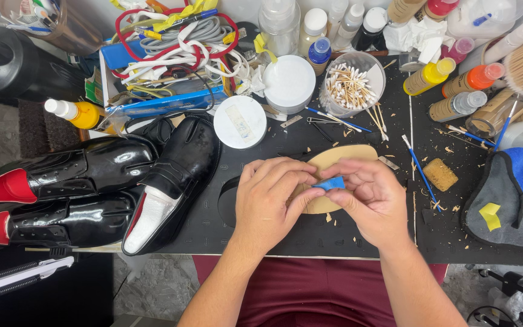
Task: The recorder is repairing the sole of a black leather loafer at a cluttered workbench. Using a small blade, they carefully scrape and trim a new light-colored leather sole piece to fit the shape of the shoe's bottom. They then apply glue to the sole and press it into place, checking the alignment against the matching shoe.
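A black work mat [310,233] covered the cluttered bench, scattered with pale shavings, and the far edge was crowded with bottles and jars. Near the middle of the mat lay a tan insole-shaped piece [340,158], flat, partly hidden beneath both hands. The left hand [267,203] rested on its left part, fingers curled, the thumb and forefinger pinching the left end of a small blue piece [330,183]. The right hand [371,195] met it from the right, fingertips closed on the other end of the same blue piece, so both hands grasped it just above the tan piece; whether it touched the tan piece could not be told.

To the left sat three glossy black shoes [116,188]: two lying on their sides with red linings, one with a white lining nearest the hands. Beyond the hands stood two round white lids [240,122] and a clear cup of cotton swabs [350,85]. A thin blue-handled brush [420,172] and a small tan sponge block [440,174] lay to the right, with a grey cloth pouch [506,209] farther right. A tangle of red, white and grey cords [177,42] filled the far left, beside a yellow squeeze bottle [75,112].
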